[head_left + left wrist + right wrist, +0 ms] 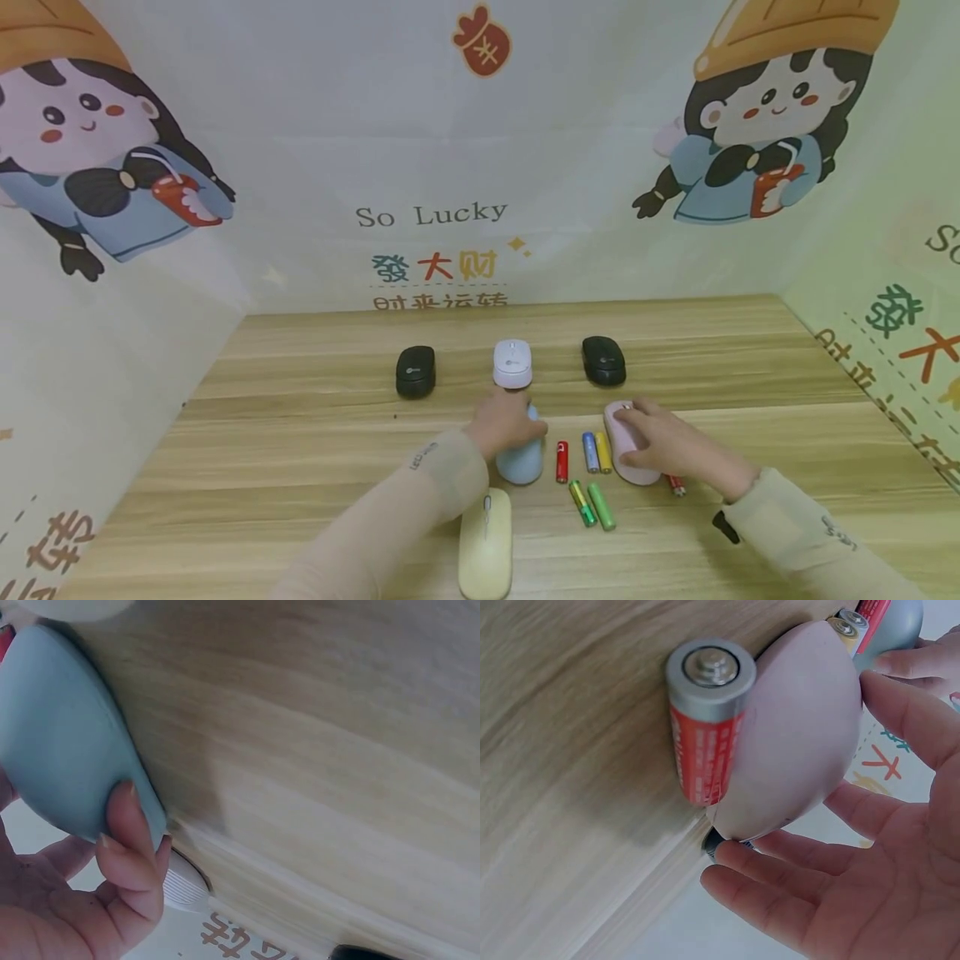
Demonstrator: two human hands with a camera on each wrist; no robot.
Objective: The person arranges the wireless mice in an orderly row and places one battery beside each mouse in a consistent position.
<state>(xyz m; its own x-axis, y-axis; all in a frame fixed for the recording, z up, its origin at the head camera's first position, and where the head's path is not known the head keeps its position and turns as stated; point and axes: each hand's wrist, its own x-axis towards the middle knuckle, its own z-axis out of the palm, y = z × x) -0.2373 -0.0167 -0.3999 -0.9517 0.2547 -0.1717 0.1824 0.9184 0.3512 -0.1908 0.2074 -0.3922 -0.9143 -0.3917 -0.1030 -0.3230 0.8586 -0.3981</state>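
Observation:
In the middle of the table lies a light blue computer mouse (521, 463), and my left hand (507, 423) grips its far end. The left wrist view shows fingers (129, 825) bent against the side of this mouse. To the right, a pink mouse (624, 433) is held by my right hand (663, 437), thumb on its near left side and fingers round its far end. A red battery (709, 724) stands out close beside the pink mouse in the right wrist view. Between the two mice are a red battery (562, 462), a blue battery (591, 452) and a yellow battery (603, 452).
A yellow mouse (485, 546) lies nearest me, beside my left sleeve. Green batteries (602, 507) sit right of it. Along the back stand a black mouse (416, 372), a white mouse (513, 364) and another black mouse (603, 361), before a printed cloth wall (315, 167).

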